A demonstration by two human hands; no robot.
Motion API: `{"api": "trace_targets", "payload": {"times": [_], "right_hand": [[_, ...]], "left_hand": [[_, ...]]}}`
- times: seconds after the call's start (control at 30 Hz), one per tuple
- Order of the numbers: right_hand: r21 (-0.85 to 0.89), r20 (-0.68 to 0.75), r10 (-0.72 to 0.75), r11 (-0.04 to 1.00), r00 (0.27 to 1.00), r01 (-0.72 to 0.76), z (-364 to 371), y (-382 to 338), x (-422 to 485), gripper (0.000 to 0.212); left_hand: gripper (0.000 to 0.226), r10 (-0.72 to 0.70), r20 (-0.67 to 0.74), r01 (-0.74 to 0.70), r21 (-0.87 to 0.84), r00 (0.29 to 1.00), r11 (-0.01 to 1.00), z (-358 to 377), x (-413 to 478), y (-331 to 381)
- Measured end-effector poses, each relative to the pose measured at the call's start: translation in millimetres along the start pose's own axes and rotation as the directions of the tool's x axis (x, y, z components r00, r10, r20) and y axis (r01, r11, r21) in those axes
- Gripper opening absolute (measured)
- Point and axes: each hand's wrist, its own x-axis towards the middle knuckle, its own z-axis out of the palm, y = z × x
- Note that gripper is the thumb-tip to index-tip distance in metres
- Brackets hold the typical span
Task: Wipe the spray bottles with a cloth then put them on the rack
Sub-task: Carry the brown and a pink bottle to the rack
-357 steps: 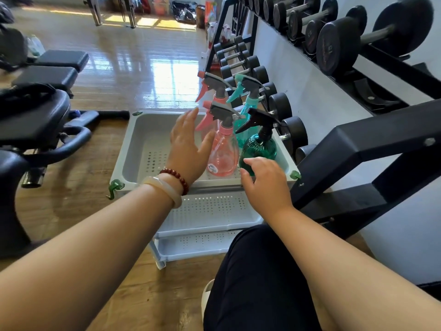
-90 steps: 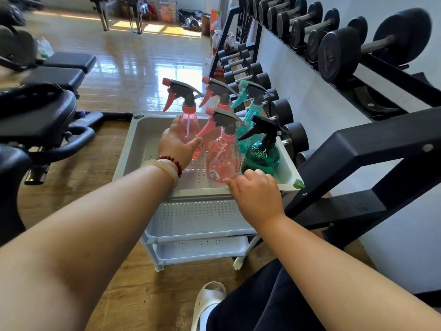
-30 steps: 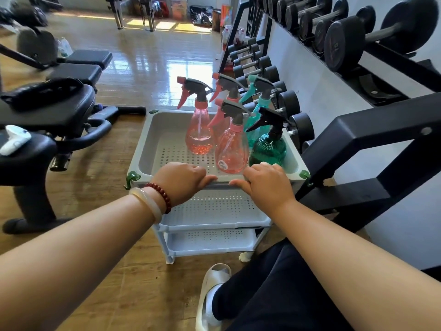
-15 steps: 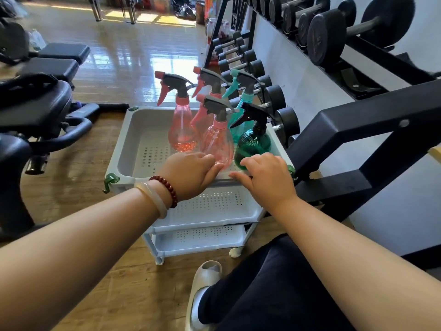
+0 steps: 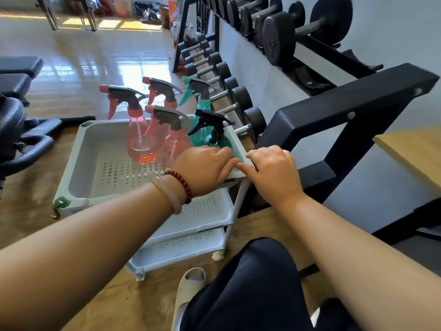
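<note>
- Glossy wooden floor (image 5: 78, 56) across the upper left, with a bright patch of sunlight (image 5: 140, 72) at upper centre.
- White wall (image 5: 393, 32) along the upper right.
- Against it, a black dumbbell rack (image 5: 353, 60): large dark dumbbells (image 5: 276, 37) on the top tier, a lower row (image 5: 241, 96) receding towards top centre.
- Heavy black steel frame (image 5: 346, 101) slanting across the right half.
- Black padded benches (image 5: 19, 65) at the left edge.
- Pale wooden board (image 5: 415, 151) at the right edge.
- Bags and clutter (image 5: 148, 10) at the top, too blurred to tell apart.
</note>
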Motion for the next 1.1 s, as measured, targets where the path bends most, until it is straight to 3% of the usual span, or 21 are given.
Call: {"api": "trace_targets", "payload": {"times": [0.13, 0.33, 0.5, 0.63, 0.87, 1.1], "right_hand": [[-0.023, 0.024, 0.053, 0.998, 0.998, -0.052, -15.7, 29.3, -14.2, 0.059], [-0.094, 0.027, 0.142, 0.986, 0.99, -0.139, -48.2, 81.1, -39.6, 0.055], [-0.14, 0.007, 0.248, 0.96, 0.969, -0.244, -89.2, 126.0, -57.4, 0.059], [-0.202, -0.019, 0.328, 0.924, 0.944, -0.325, -127.1, 164.6, -73.5, 0.059], [-0.312, -0.063, 0.476, 0.825, 0.877, -0.471, -195.3, 223.8, -120.2, 0.06], [-0.309, -0.102, 0.662, 0.689, 0.743, -0.656, -265.8, 255.2, -177.8, 0.052]], "left_hand": [[0.046, 0.038, 0.086, -0.038, 0.002, 0.996, 0.999, 8.6, 26.7, 24.6], [0.06, 0.137, 0.034, -0.135, -0.072, 0.99, 0.988, 24.3, 65.9, 68.4], [0.047, 0.22, 0.023, -0.215, -0.123, 0.975, 0.969, 27.6, 109.4, 115.4], [0.063, 0.28, 0.019, -0.274, -0.145, 0.96, 0.951, 25.4, 147.6, 161.7], [0.067, 0.431, 0.012, -0.42, -0.205, 0.902, 0.884, 22.7, 199.1, 261.7], [0.046, 0.542, -0.032, -0.529, -0.27, 0.84, 0.804, 22.4, 225.5, 364.9]]}}
